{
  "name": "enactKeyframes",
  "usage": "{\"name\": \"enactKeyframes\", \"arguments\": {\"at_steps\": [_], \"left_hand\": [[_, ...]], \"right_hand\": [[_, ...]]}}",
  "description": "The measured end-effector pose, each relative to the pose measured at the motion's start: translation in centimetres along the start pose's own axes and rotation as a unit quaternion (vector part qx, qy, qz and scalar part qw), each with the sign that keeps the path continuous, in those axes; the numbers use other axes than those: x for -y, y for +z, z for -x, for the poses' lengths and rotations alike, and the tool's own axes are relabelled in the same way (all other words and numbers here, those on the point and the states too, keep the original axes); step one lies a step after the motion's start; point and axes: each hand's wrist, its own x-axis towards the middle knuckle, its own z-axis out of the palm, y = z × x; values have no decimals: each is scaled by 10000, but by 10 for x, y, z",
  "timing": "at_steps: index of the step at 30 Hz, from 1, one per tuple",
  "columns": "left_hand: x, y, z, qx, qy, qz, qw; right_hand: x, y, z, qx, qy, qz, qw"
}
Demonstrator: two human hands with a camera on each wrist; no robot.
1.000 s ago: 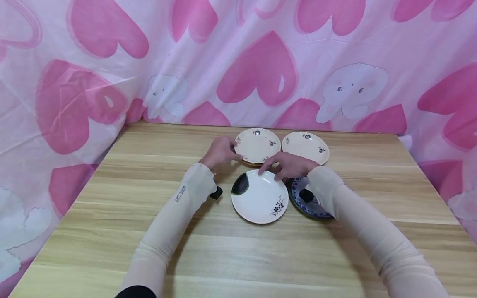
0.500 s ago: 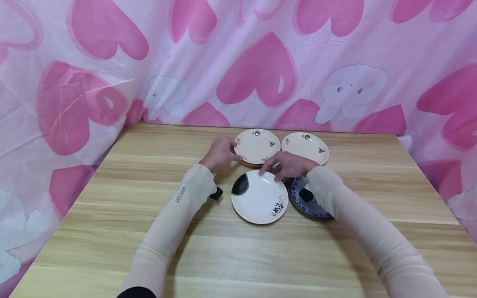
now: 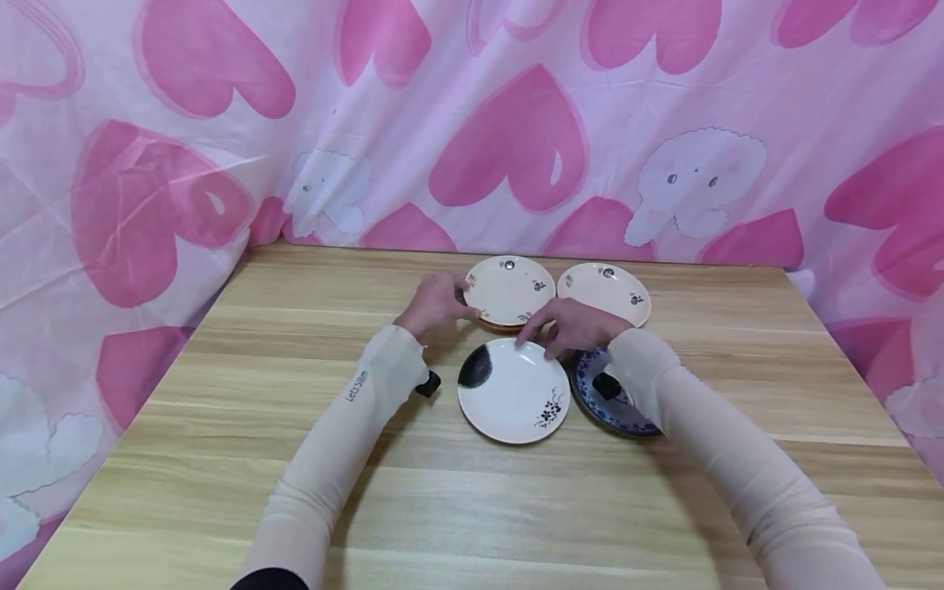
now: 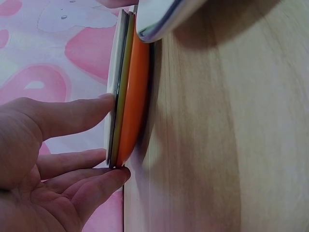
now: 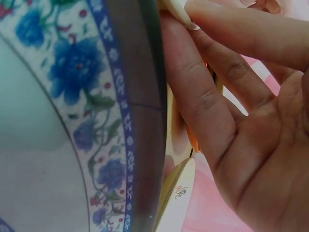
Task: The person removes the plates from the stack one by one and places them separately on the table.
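At the back, my left hand (image 3: 437,301) touches the left edge of a stack (image 3: 510,288) topped by a cream oval plate. In the left wrist view, its fairly straight fingertips meet the rims of white, dark, olive and orange layers (image 4: 133,101). My right hand (image 3: 575,326) touches the back rim of a round white plate (image 3: 512,401) with a black patch and dark flowers. Its spread fingers reach that rim in the right wrist view; their contact is partly hidden. Under my right wrist lies a blue-patterned plate (image 3: 586,381), partly covered by the sleeve.
A second cream oval plate (image 3: 608,287) sits at the back right, just beside the stack. The plates are grouped near the far edge of the wooden table (image 3: 472,516). A pink heart-print cloth (image 3: 509,147) hangs behind it.
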Motion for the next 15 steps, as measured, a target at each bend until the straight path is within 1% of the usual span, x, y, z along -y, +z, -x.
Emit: {"name": "enactKeyframes", "arguments": {"at_steps": [6, 9, 11, 15], "left_hand": [[1, 1, 0, -47, 77, 23, 10000], [1, 1, 1, -49, 113, -67, 9999], [0, 1, 1, -38, 100, -95, 9999], [0, 0, 1, -22, 75, -146, 9999]], "right_hand": [[-4, -1, 1, 46, -132, -112, 9998], [-6, -3, 2, 57, -173, -231, 9996], [-7, -5, 3, 74, -185, -339, 9992], [-6, -9, 4, 90, -237, -355, 9990]]}}
